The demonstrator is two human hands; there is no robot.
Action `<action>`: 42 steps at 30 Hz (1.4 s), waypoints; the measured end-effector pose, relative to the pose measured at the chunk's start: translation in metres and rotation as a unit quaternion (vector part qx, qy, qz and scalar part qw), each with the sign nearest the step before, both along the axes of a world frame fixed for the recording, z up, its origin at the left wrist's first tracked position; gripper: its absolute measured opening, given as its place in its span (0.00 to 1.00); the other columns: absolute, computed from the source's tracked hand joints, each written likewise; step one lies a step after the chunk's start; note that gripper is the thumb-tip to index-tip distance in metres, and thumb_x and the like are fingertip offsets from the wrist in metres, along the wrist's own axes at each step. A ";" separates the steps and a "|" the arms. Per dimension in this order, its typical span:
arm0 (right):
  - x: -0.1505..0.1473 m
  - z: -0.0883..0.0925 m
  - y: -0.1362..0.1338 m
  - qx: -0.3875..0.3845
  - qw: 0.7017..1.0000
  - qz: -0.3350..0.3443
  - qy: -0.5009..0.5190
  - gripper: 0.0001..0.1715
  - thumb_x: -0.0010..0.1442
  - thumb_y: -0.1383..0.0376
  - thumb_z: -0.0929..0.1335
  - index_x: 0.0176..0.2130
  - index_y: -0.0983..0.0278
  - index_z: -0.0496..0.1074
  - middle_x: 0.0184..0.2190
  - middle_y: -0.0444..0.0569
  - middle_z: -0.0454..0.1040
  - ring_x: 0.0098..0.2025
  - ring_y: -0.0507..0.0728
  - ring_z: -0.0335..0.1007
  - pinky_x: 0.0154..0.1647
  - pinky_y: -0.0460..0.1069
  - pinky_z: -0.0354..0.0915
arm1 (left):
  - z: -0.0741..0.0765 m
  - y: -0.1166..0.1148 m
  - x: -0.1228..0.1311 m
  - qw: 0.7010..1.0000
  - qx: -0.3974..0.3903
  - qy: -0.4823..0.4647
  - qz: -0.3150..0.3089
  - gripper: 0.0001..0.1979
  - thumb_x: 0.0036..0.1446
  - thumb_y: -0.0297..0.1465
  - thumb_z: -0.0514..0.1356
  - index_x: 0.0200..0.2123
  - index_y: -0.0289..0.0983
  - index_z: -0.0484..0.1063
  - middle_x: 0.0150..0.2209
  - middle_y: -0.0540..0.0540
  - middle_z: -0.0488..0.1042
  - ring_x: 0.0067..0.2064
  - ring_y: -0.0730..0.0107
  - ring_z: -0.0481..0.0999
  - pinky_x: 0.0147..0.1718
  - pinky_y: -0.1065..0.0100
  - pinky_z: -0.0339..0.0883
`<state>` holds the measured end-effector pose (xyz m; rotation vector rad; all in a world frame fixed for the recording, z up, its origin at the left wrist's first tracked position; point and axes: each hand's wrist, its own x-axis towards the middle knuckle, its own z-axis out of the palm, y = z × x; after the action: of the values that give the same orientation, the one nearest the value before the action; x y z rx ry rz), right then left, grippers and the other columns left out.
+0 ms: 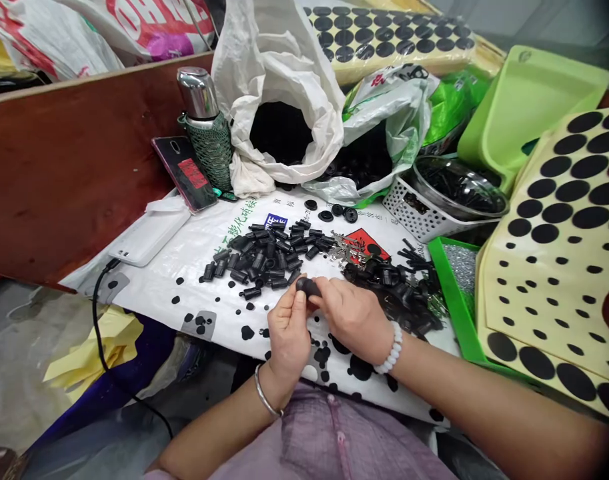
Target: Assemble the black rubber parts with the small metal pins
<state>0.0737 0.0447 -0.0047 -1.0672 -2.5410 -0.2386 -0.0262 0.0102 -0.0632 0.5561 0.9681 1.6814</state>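
Note:
Close together over the front of the white sheet point(149, 293), both my hands grip one small black rounded plastic part point(309, 287). The fingers and thumb of my left hand point(290, 327) pinch its left end. On its right side my right hand point(351, 317) has its fingers closed round it, hiding much of that end. Just behind my hands lies a pile of black cylindrical parts point(264, 257). Small metal pieces point(347, 250) lie right of that pile. Beyond my right hand are more black parts point(409, 293), heaped together.
At the back stand a white sack point(284, 60), an open plastic bag point(409, 107) and a flask point(211, 133). A phone point(179, 167) leans beside a white power bank point(151, 230) with a black cable. To the right are a green tray point(451, 300) and sheets of black round stickers point(529, 280).

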 end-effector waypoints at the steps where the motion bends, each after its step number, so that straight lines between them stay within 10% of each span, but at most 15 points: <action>1: -0.004 -0.001 -0.002 -0.014 1.000 -0.022 0.007 0.23 0.66 0.61 0.54 0.37 0.71 0.70 0.24 0.53 0.70 0.25 0.55 0.64 0.24 0.48 0.55 | 0.000 0.000 0.000 1.000 -0.001 0.005 0.003 0.16 0.57 0.35 0.58 0.47 0.35 0.72 0.45 0.42 0.76 0.44 0.64 0.76 0.44 0.64 0.71; 14: -0.031 0.005 -0.016 -0.292 0.903 -0.211 0.233 0.21 0.61 0.57 0.58 0.21 0.63 0.61 0.16 0.45 0.65 0.19 0.51 0.60 0.22 0.46 0.54 | 0.007 -0.002 -0.002 0.996 -0.001 0.079 0.044 0.17 0.57 0.36 0.57 0.46 0.32 0.72 0.45 0.40 0.76 0.44 0.64 0.76 0.45 0.64 0.71; 21: -0.030 0.013 -0.028 -0.461 0.774 -0.199 0.386 0.21 0.60 0.51 0.56 0.22 0.61 0.55 0.14 0.36 0.55 0.12 0.45 0.48 0.11 0.42 0.50 | 0.008 -0.008 -0.004 0.970 0.060 0.227 0.063 0.18 0.60 0.34 0.53 0.51 0.34 0.69 0.51 0.41 0.72 0.52 0.63 0.71 0.53 0.62 0.63; 28: 0.010 0.031 -0.039 -0.600 0.687 -0.128 0.390 0.21 0.53 0.50 0.64 0.24 0.65 0.63 0.16 0.38 0.62 0.12 0.43 0.50 0.09 0.40 0.49 | 0.020 -0.028 -0.011 0.944 0.132 0.295 -0.059 0.18 0.62 0.32 0.51 0.53 0.36 0.67 0.53 0.42 0.71 0.54 0.64 0.69 0.56 0.63 0.60; 34: 0.028 0.026 -0.049 -0.614 0.674 -0.066 0.407 0.17 0.52 0.57 0.69 0.38 0.67 0.71 0.21 0.40 0.66 0.17 0.44 0.57 0.15 0.40 0.55 | 0.041 -0.040 -0.018 0.935 0.187 0.268 -0.137 0.19 0.63 0.31 0.50 0.57 0.42 0.61 0.57 0.43 0.66 0.56 0.62 0.67 0.57 0.59 0.59; 42: 0.040 -0.003 -0.069 -0.470 0.746 -0.042 0.470 0.12 0.55 0.64 0.66 0.41 0.65 0.71 0.19 0.40 0.66 0.20 0.48 0.61 0.20 0.43 0.61 | 0.054 -0.031 -0.014 0.870 0.248 0.376 -0.201 0.22 0.56 0.33 0.59 0.55 0.39 0.65 0.52 0.41 0.70 0.52 0.60 0.70 0.52 0.62 0.64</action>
<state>0.1142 -0.0244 -0.0074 -1.1442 -1.5533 1.3558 -0.0407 -0.0210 -0.0094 1.7287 0.8403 1.3169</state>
